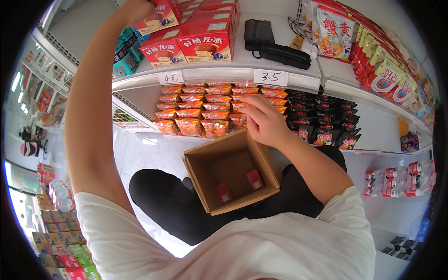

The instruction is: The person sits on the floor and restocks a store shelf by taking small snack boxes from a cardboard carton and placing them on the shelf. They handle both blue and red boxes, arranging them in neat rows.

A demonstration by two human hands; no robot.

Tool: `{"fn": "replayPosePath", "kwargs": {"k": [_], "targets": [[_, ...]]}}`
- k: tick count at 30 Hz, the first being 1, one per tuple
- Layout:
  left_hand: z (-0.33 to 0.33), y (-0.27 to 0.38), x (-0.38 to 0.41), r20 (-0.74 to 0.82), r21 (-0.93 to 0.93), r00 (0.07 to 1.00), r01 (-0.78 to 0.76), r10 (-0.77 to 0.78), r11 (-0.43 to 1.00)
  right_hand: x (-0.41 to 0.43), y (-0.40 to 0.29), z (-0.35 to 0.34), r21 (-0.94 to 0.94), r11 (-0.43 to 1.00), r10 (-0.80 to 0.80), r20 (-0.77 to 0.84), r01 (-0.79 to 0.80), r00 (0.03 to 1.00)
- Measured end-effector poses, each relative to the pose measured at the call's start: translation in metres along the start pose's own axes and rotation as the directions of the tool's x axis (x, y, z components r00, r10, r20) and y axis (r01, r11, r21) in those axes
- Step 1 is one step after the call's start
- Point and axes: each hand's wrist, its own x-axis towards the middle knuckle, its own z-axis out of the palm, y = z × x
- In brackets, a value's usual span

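Observation:
At the top edge, partly cut off, my left hand point(138, 12) grips a red cake-pie box point(161, 15), slightly turned on top of other red boxes point(206, 43) on the white shelf. My right hand point(264, 120) holds nothing, its fingers apart and partly bent, over the far right rim of an uncovered cardboard carton point(232, 154). Two small red packs point(254, 179) lie inside that carton, which rests by my legs. Beyond the right hand, orange snack bags point(217, 128) stand in rows on the lower shelf.
Black snack bags point(323, 136) fill the lower shelf's right part. A black pouch point(285, 54) lies on the upper shelf point(217, 75), whose front edge carries handwritten price cards point(270, 77). Teal packs point(125, 63) stand left of the red boxes; bottle packs point(399, 178) are at right.

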Motion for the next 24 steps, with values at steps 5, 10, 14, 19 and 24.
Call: {"fn": "replayPosePath", "kwargs": {"k": [5,10,14,19,24], "targets": [[0.001,-0.022,0.017,0.031,-0.059,0.999,-0.019,0.021,0.998,-0.002,-0.002,0.011,0.04,0.999,0.017,0.015,-0.017,1.0],[0.026,-0.019,0.038,0.015,-0.048,0.998,-0.062,0.063,0.997,-0.005,0.003,0.004,0.024,0.998,0.061,0.054,-0.062,0.997],[0.027,-0.026,0.026,-0.074,-0.005,0.987,-0.142,0.141,0.99,-0.001,0.0,0.005,0.043,0.998,0.046,0.041,-0.048,0.998],[0.027,0.002,-0.003,-0.168,0.181,0.968,-0.158,0.189,0.971,-0.002,-0.002,0.004,0.055,0.996,0.062,0.079,-0.067,0.995],[0.031,-0.038,-0.058,-0.471,0.342,0.826,-0.153,0.31,0.927,0.001,0.004,0.006,0.053,0.997,0.061,0.033,-0.063,0.998]]}}
